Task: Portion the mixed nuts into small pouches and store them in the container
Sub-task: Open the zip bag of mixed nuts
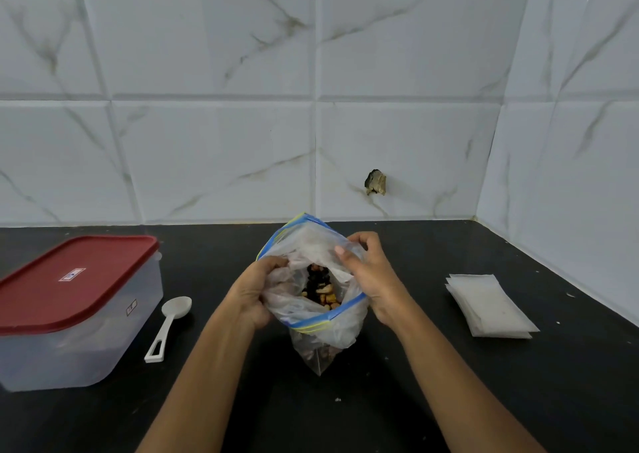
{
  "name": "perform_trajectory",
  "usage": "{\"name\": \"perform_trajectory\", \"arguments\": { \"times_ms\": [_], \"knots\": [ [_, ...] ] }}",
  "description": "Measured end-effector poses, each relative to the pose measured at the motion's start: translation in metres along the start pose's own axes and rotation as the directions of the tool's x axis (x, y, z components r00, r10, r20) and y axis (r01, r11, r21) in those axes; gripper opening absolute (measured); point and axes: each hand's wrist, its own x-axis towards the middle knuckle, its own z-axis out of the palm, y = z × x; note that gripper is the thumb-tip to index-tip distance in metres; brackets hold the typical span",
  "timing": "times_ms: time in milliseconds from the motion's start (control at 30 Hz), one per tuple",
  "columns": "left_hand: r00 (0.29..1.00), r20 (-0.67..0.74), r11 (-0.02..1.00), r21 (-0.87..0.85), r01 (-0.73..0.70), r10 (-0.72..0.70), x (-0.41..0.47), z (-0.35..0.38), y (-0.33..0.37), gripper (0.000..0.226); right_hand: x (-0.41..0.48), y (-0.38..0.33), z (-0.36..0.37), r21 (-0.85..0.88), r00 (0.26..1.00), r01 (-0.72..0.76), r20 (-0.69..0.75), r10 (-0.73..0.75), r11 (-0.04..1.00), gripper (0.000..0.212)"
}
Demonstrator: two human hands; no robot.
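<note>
A clear zip bag [323,328] with a blue and yellow zip strip stands on the black counter, its mouth spread wide. Mixed nuts [321,290] show inside it. My left hand [254,292] grips the left side of the bag's mouth. My right hand [371,273] pinches the right side of the mouth. A stack of small white pouches [491,305] lies to the right. A clear plastic container [77,318] with a red lid on it sits at the left. Between the container and the bag lies a white spoon [169,326].
The black counter [415,400] runs back to a white marble-tile wall, which turns a corner at the right. A chipped hole [375,182] marks the wall behind the bag.
</note>
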Motion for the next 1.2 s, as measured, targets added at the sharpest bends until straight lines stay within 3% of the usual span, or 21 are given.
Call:
{"name": "perform_trajectory", "arguments": {
  "times_ms": [33,100,167,200,300,367,433,500,567,633,667,767,800,867,900,967,1000,1033,1133,1200],
  "knots": [
    [1.000,0.028,0.999,0.032,0.004,-0.004,0.001,-0.004,0.000,0.005,0.000,0.002,0.001,-0.065,0.997,0.036,-0.069,-0.040,0.997,0.007],
    [0.993,0.116,0.997,0.072,0.004,-0.012,0.000,-0.010,0.001,0.016,0.003,0.008,0.000,-0.073,0.982,0.047,-0.179,-0.059,0.996,0.013],
    [0.981,0.193,0.995,0.098,-0.010,-0.010,0.000,-0.013,0.002,0.030,0.006,0.008,-0.003,0.097,0.974,-0.043,-0.220,0.063,0.994,0.021],
    [0.977,0.211,0.994,0.105,-0.022,0.000,0.000,-0.012,0.001,0.030,0.008,0.007,-0.004,0.233,0.965,-0.137,-0.188,0.183,0.963,0.023],
    [0.976,0.217,0.997,0.073,-0.029,0.012,0.003,-0.010,0.000,0.030,0.010,0.011,-0.006,0.557,0.890,-0.405,0.059,0.451,0.725,0.025],
    [0.978,0.206,1.000,-0.003,0.019,-0.018,0.004,-0.008,-0.001,0.037,0.010,0.013,-0.006,0.600,0.861,-0.468,0.146,0.487,0.648,0.023],
    [0.975,0.216,0.989,-0.122,0.084,-0.056,0.002,-0.004,-0.003,0.036,0.008,0.013,-0.004,0.581,0.868,-0.467,0.155,0.472,0.667,0.022],
    [0.968,0.239,0.959,-0.249,0.135,-0.074,0.002,-0.001,-0.006,0.034,0.007,0.010,-0.001,0.462,0.907,-0.401,0.080,0.413,0.791,0.028],
    [0.968,0.239,0.937,-0.313,0.155,-0.081,0.001,0.000,-0.006,0.034,0.007,0.004,0.000,0.083,0.964,-0.241,-0.095,0.248,0.967,0.035],
    [0.973,0.207,0.938,-0.307,0.160,-0.099,-0.001,0.003,-0.005,0.035,0.003,0.000,-0.001,-0.322,0.982,-0.072,-0.190,0.010,0.944,0.040],
    [0.978,0.175,0.943,-0.291,0.158,-0.110,-0.004,0.006,-0.003,0.034,0.001,-0.003,-0.003,-0.425,0.985,-0.028,-0.166,-0.048,0.905,0.048],
    [0.987,0.118,0.966,-0.220,0.135,-0.110,-0.007,0.009,-0.002,0.030,-0.002,-0.004,-0.006,-0.445,0.999,-0.037,-0.031,0.026,0.895,0.051],
    [0.994,0.083,0.986,-0.146,0.078,-0.067,-0.005,0.010,-0.004,0.030,-0.001,-0.001,-0.005,-0.440,0.998,-0.056,-0.014,0.055,0.896,0.042],
    [0.979,-0.142,0.984,0.125,-0.128,0.146,0.006,0.008,-0.012,0.045,0.000,0.005,-0.006,-0.455,0.995,-0.097,-0.078,0.069,0.885,0.032],
    [0.925,-0.215,0.913,0.336,-0.232,0.314,0.009,0.007,-0.014,0.054,0.002,0.009,-0.006,-0.413,0.989,-0.129,-0.124,0.085,0.902,0.033],
    [0.794,-0.087,0.590,0.719,-0.367,0.601,0.006,0.009,-0.015,0.058,0.006,0.013,-0.004,-0.239,0.969,-0.204,-0.191,0.160,0.949,0.034],
    [0.749,0.026,0.425,0.810,-0.404,0.662,0.003,0.012,-0.015,0.057,0.008,0.014,-0.003,-0.153,0.958,-0.228,-0.211,0.194,0.961,0.033],
    [0.744,0.107,0.330,0.848,-0.415,0.660,0.003,0.011,-0.014,0.055,0.009,0.013,-0.003,-0.089,0.949,-0.246,-0.223,0.222,0.965,0.032],
    [0.819,0.192,0.281,0.876,-0.391,0.541,0.002,0.011,-0.014,0.055,0.007,0.009,-0.004,0.024,0.935,-0.260,-0.243,0.258,0.965,0.030],
    [0.836,0.199,0.245,0.898,-0.364,0.511,0.002,0.011,-0.015,0.041,0.003,0.006,-0.002,0.167,0.944,-0.237,-0.192,0.267,0.957,0.030]
  ]
}}
